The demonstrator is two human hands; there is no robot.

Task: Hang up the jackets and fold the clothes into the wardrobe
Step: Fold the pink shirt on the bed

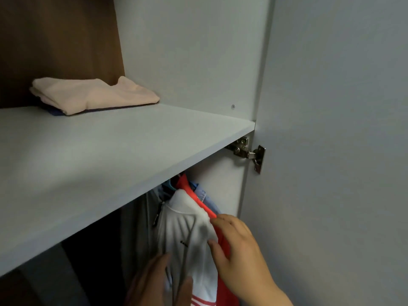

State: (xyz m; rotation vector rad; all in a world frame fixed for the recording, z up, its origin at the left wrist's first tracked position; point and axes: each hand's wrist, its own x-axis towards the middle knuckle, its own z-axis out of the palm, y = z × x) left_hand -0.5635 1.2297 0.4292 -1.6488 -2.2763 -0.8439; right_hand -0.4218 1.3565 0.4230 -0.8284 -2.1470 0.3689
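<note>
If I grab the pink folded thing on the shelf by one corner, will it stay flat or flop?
It would probably flop: the pink cloth is soft, with rumpled, sagging folds. It looks light, being thin. Pushed, it might slide on the smooth shelf, perhaps dragging the dark cloth under it.
</note>
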